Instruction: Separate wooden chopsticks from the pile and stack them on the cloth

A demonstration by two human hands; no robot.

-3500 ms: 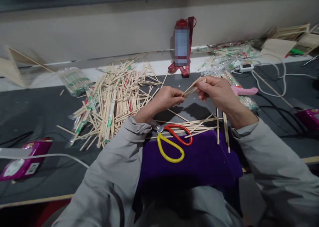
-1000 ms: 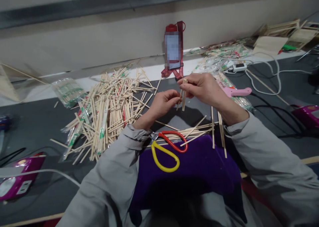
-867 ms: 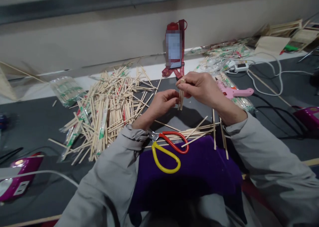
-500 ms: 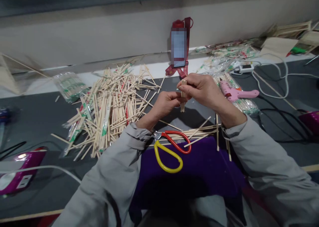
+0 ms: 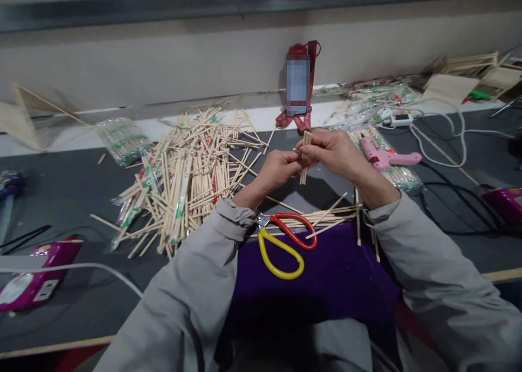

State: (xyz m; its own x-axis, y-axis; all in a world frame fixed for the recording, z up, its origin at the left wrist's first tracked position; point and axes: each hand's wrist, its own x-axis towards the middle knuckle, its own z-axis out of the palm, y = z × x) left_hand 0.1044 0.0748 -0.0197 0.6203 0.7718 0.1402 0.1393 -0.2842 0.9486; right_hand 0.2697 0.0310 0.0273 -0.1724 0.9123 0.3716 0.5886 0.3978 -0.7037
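Observation:
A small bundle of wooden sticks (image 5: 304,175), which look like disposable chopsticks, stands upright between my hands above the table. My right hand (image 5: 336,150) pinches it near the top from the right. From the left, the thumb and fingers of my left hand (image 5: 278,169) are closed on the bundle's middle; its fingertips are partly hidden. Below the hands lie scissors (image 5: 281,255) with one red and one yellow handle, their blades mostly covered by my left sleeve. Loose sticks (image 5: 334,217) lie beside them, along the edge of a purple cloth (image 5: 326,285).
A large heap of sticks (image 5: 196,176), some in wrappers, spreads to the left beside a packed bundle (image 5: 122,138). On the right, a pink glue gun (image 5: 383,155) rests on wrapped sticks. A red-capped bottle (image 5: 297,84), white cables (image 5: 460,143) and purple power strips (image 5: 44,271) are around.
The view has shifted slightly, so everything sits a little differently in the picture. Both hands keep hold of the stick bundle, with slight finger movement.

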